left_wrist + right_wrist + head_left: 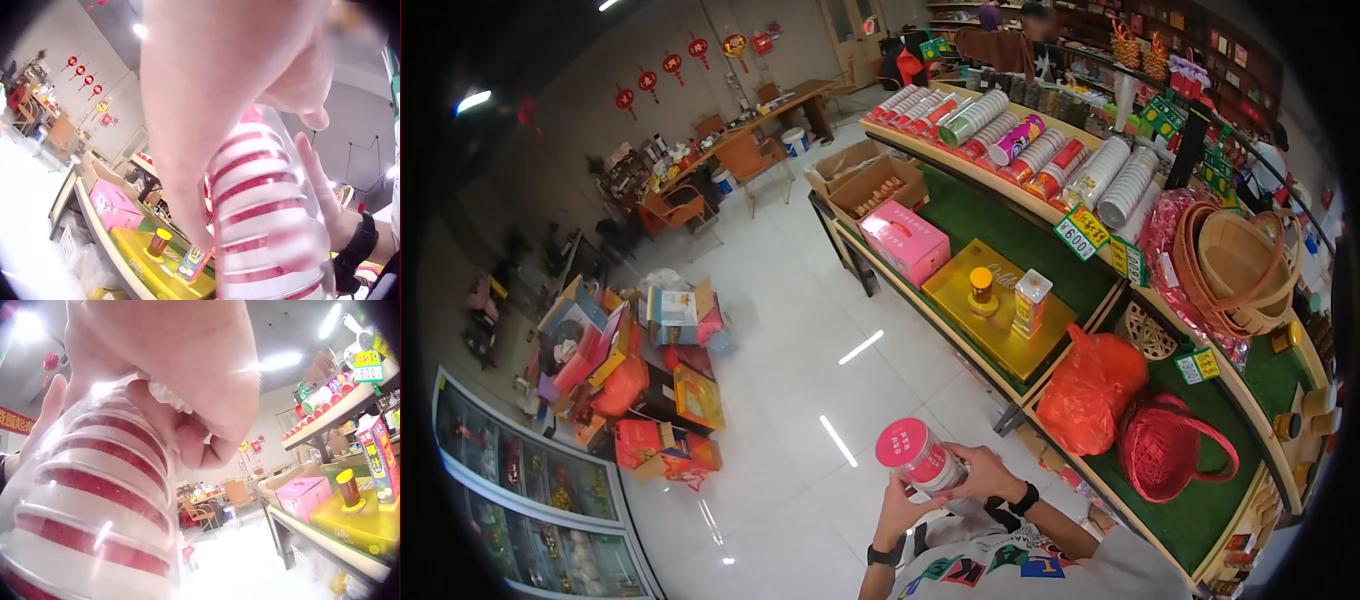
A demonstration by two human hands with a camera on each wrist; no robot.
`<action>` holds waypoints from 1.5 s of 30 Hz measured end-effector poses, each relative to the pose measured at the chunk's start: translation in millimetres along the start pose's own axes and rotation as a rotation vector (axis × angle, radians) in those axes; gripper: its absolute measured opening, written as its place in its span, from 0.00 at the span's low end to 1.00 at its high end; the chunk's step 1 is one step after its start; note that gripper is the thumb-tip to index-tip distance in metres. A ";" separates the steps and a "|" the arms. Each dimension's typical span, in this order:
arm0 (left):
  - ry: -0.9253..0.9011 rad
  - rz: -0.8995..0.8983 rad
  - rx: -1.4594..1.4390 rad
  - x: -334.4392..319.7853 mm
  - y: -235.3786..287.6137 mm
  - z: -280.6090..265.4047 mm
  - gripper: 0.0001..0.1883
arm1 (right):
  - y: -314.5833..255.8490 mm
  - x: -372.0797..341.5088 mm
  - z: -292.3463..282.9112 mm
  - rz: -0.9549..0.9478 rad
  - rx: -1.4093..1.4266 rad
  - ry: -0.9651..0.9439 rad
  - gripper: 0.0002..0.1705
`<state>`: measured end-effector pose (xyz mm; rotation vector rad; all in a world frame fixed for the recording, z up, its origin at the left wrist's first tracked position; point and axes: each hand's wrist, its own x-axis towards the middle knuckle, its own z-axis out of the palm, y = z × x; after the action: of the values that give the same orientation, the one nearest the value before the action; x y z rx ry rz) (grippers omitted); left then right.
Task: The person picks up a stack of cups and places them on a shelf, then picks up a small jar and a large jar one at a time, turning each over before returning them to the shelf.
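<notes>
Holding a clear ribbed canister (940, 475) between both hands, in front of the torso and over the tiled floor (800, 370), apart from the display stand (1000, 225). Gripping one side with the left hand (897, 513) and the other with the right hand (988, 474), with fingers bent round the wall. Showing a pink end disc (903, 442) with white lettering, tilted up toward the head camera; banded red and white along the body in both wrist views. Resembling, in ribbing, the tubes (1125, 187) lying in a row along the upper shelf. Judging the step in hand as handling or inspecting, with nothing visibly opened. Calling next, probably, for a steady hold on both sides before any turning or setting down, since smooth plastic could slip. Losing the canister's lower end at the frame edge in both wrist views. Cannot tell whether the pink disc is lid or base, nor read its small lettering, nor identify the contents. Cannot identify the white knobbly piece (169, 397) by the right fingers either. Hidden behind the canister and palms: several fingertips. Smeared by a pale blur: part of the left wrist view.
</notes>
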<state>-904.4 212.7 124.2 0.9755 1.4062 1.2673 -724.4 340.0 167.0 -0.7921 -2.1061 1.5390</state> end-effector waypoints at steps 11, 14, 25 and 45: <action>0.041 0.041 0.166 84.4 26.2 34.2 0.28 | 35.1 45.2 -77.2 -0.046 0.022 -0.162 0.54; 0.008 0.037 0.114 107.9 36.2 55.9 0.29 | 42.7 50.1 -105.7 -0.080 0.010 -0.134 0.54; -0.093 0.016 0.058 165.7 54.3 99.0 0.49 | 89.8 59.5 -164.4 -0.076 0.130 -0.037 0.61; 0.033 -0.081 0.300 269.3 45.5 66.5 0.49 | 139.3 158.1 -149.3 0.166 0.175 -0.134 0.46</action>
<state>-897.7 493.6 131.6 1.0887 1.6773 1.0348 -721.9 583.0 79.4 -0.8387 -2.0040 1.8831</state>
